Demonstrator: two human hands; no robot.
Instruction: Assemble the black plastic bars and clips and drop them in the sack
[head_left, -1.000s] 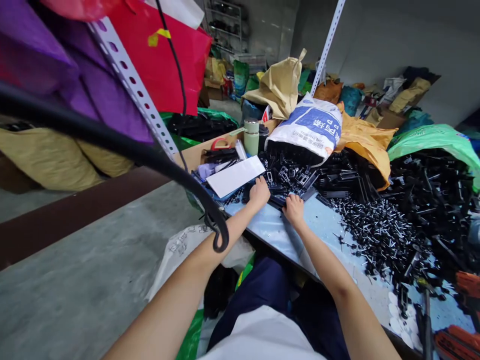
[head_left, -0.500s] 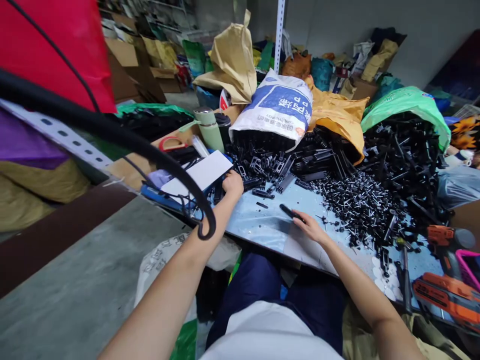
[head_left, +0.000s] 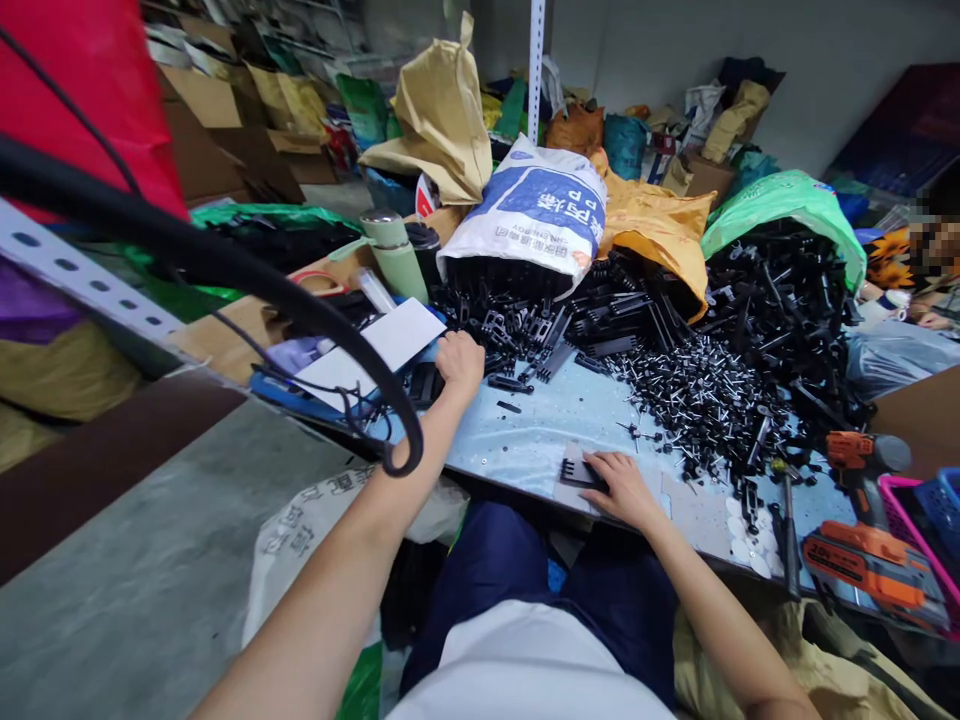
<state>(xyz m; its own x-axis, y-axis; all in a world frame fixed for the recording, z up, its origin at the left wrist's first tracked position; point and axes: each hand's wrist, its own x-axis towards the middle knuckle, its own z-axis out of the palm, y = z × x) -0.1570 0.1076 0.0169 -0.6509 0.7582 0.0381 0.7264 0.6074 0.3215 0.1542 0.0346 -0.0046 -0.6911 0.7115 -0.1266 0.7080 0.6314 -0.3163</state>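
Observation:
My left hand (head_left: 459,362) reaches into the near edge of a heap of black plastic parts (head_left: 525,325), with its fingers curled among them; what it holds is hidden. My right hand (head_left: 622,485) lies near the front edge of the light blue table (head_left: 540,435), its fingers pressed on a flat black comb-like part (head_left: 576,470). A pile of small black pins with pale tips (head_left: 697,395) lies to the right of both hands.
A white and blue sack (head_left: 536,215) spills parts at the back, beside yellow (head_left: 660,230) and green (head_left: 787,205) sacks. A white card (head_left: 375,345), a green flask (head_left: 390,255), an orange drill (head_left: 862,560). A thick black cable (head_left: 225,270) hangs at left. Another person sits at far right.
My right hand has drawn back from the parts heap to the table's front edge, bringing a black part with it. The view has swung to the right. My left hand stays at the heap.

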